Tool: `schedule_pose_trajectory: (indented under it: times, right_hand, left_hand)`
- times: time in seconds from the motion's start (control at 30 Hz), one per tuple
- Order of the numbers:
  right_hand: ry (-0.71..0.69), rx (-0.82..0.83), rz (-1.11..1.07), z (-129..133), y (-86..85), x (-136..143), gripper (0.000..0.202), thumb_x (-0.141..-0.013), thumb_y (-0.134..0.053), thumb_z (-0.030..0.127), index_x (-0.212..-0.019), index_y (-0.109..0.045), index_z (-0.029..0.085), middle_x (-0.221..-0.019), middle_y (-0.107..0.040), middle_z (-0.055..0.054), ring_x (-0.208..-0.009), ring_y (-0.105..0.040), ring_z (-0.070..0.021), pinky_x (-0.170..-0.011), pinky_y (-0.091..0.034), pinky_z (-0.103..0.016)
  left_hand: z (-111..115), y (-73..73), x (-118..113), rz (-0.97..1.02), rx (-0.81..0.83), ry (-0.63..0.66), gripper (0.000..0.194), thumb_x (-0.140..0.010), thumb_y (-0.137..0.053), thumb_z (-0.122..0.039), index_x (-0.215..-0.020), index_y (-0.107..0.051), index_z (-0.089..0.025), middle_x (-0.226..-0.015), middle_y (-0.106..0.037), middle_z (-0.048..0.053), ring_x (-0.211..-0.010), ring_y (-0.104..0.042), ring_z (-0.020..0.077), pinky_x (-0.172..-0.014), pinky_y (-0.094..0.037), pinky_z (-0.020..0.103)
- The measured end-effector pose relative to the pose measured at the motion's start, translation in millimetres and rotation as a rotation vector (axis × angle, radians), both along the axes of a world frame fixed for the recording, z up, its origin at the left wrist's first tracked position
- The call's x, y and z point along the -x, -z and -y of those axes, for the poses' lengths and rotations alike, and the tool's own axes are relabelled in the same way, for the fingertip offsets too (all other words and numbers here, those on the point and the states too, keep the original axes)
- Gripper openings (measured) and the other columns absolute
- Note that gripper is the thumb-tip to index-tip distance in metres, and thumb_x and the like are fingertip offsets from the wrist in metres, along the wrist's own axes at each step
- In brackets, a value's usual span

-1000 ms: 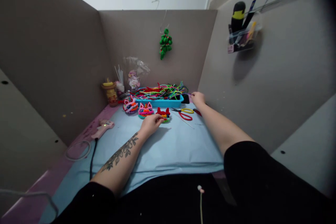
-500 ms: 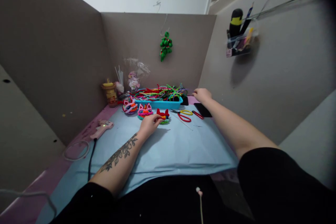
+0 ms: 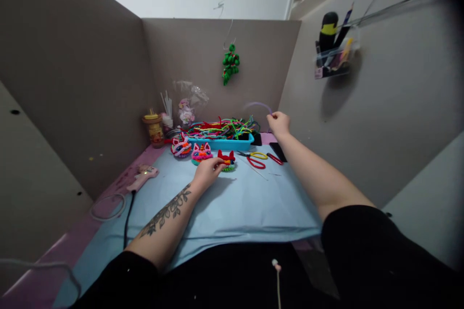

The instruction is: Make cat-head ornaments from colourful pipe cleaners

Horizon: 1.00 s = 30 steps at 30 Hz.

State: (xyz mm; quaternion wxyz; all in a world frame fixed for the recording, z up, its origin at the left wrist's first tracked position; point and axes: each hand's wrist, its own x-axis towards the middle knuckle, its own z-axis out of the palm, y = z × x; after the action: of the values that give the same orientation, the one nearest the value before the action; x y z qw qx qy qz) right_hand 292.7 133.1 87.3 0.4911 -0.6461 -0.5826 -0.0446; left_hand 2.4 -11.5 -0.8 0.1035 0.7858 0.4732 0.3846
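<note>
My left hand (image 3: 208, 173) is closed at the near left edge of a small red, orange and green fuzzy figure (image 3: 227, 160); its fingertips touch or pinch the figure's front, and what lies between them is partly hidden. Raised at the right of the tray, my right hand (image 3: 280, 123) pinches a thin purple pipe cleaner (image 3: 261, 104) that curves up to the left. Pipe cleaners of many colours (image 3: 221, 129) fill the blue tray (image 3: 232, 145). Two more figures with pink ears, one pink (image 3: 201, 153) and one purple and orange (image 3: 181, 147), stand left of the red one.
Red-and-yellow-handled pliers (image 3: 256, 158) and a red-handled tool (image 3: 274, 158) lie right of the figures, near a black flat object (image 3: 278, 151). A pink glue gun (image 3: 143, 177) with a black cord is at left. A cup (image 3: 154, 130) stands behind. Partition walls enclose the table.
My right hand has risen slightly, and the purple pipe cleaner now shows clearly as an arc above the tray's right end. My left hand stays at the red figure.
</note>
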Motion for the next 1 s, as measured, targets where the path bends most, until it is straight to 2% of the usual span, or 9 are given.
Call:
schedule_pose_trajectory:
  times: [0.17, 0.3, 0.43, 0.53, 0.6, 0.7, 0.83, 0.93, 1.0]
  right_hand:
    - [-0.201, -0.106, -0.254, 13.5, -4.0, 10.0, 0.026, -0.082, -0.045, 0.035, -0.083, -0.059, 0.013, -0.073, -0.062, -0.005, -0.058, -0.056, -0.0132, -0.058, -0.044, -0.024]
    - [-0.571, 0.061, -0.548, 43.3, 4.4, 49.0, 0.022, -0.078, -0.055, 0.036, -0.07, -0.054, 0.016, -0.065, -0.059, -0.001, -0.046, -0.051, -0.0088, -0.043, -0.039, -0.02]
    - [-0.783, 0.366, -0.946, 82.0, 32.3, 94.5, 0.022, -0.073, -0.065, 0.036, -0.07, -0.055, 0.016, -0.06, -0.059, 0.0, -0.039, -0.046, -0.005, -0.035, -0.034, -0.015]
    - [-0.835, 0.489, -1.124, 103.7, 55.6, 116.5, 0.019, -0.073, -0.065, 0.032, -0.07, -0.056, 0.016, -0.058, -0.06, 0.001, -0.038, -0.047, -0.0053, -0.033, -0.034, -0.015]
    - [-0.83, 0.494, -1.184, 111.9, 67.5, 124.9, 0.018, -0.073, -0.066, 0.031, -0.069, -0.057, 0.016, -0.057, -0.06, 0.001, -0.038, -0.048, -0.0057, -0.032, -0.035, -0.015]
    - [-0.832, 0.472, -1.232, 116.6, 80.5, 132.3, 0.017, -0.073, -0.067, 0.03, -0.069, -0.057, 0.016, -0.059, -0.061, 0.0, -0.04, -0.05, -0.0064, -0.034, -0.037, -0.016]
    - [-0.863, 0.482, -1.19, 116.6, 95.2, 135.8, 0.018, -0.072, -0.066, 0.032, -0.07, -0.057, 0.016, -0.057, -0.06, 0.0, -0.043, -0.052, -0.008, -0.04, -0.042, -0.018]
    - [-0.848, 0.413, -0.96, 118.2, 102.5, 132.2, 0.021, -0.074, -0.061, 0.038, -0.073, -0.057, 0.018, -0.056, -0.058, 0.001, -0.044, -0.051, -0.0094, -0.041, -0.04, -0.02]
    - [-0.765, 0.23, -0.718, 121.9, 103.9, 128.0, 0.018, -0.074, -0.059, 0.037, -0.075, -0.056, 0.019, -0.066, -0.061, 0.0, -0.05, -0.052, -0.0104, -0.047, -0.043, -0.022]
  left_hand:
    - [-1.3, 2.3, -0.3, 0.085, -0.006, 0.007, 0.023, -0.081, -0.054, -0.035, -0.09, -0.067, -0.018, -0.082, -0.069, 0.004, -0.07, -0.059, 0.0149, -0.065, -0.043, 0.024]
    - [-9.9, 6.9, -0.4, 0.299, 0.076, 0.006, 0.026, -0.08, -0.053, -0.037, -0.09, -0.066, -0.017, -0.077, -0.068, 0.004, -0.068, -0.06, 0.0145, -0.064, -0.045, 0.025]
    - [-14.2, 5.7, -0.1, 0.539, 0.334, 0.077, 0.034, -0.077, -0.056, -0.045, -0.091, -0.062, -0.015, -0.08, -0.067, 0.005, -0.074, -0.063, 0.0167, -0.057, -0.045, 0.023]
    - [-10.6, 0.8, 1.6, 0.715, 0.57, 0.197, 0.04, -0.071, -0.062, -0.05, -0.091, -0.06, -0.015, -0.096, -0.067, 0.008, -0.088, -0.063, 0.0196, -0.061, -0.046, 0.023]
    - [-7.6, -1.4, 3.0, 0.796, 0.726, 0.299, 0.04, -0.067, -0.068, -0.048, -0.089, -0.061, -0.015, -0.102, -0.066, 0.009, -0.093, -0.063, 0.021, -0.065, -0.048, 0.025]
    - [-5.5, -1.4, 4.0, 0.825, 0.878, 0.362, 0.039, -0.061, -0.075, -0.044, -0.084, -0.062, -0.014, -0.097, -0.067, 0.01, -0.087, -0.064, 0.0199, -0.065, -0.048, 0.025]
    - [-5.8, -0.6, 2.6, 0.813, 0.919, 0.351, 0.037, -0.059, -0.077, -0.041, -0.078, -0.064, -0.012, -0.086, -0.068, 0.009, -0.071, -0.062, 0.0141, -0.062, -0.047, 0.024]
    - [-6.2, -2.3, 0.9, 0.805, 0.859, 0.307, 0.038, -0.059, -0.076, -0.044, -0.074, -0.063, -0.012, -0.079, -0.067, 0.008, -0.066, -0.06, 0.0125, -0.062, -0.047, 0.025]
    - [-6.1, -3.5, 0.2, 0.788, 0.802, 0.271, 0.039, -0.06, -0.074, -0.047, -0.073, -0.062, -0.012, -0.078, -0.066, 0.007, -0.066, -0.059, 0.0121, -0.062, -0.047, 0.025]
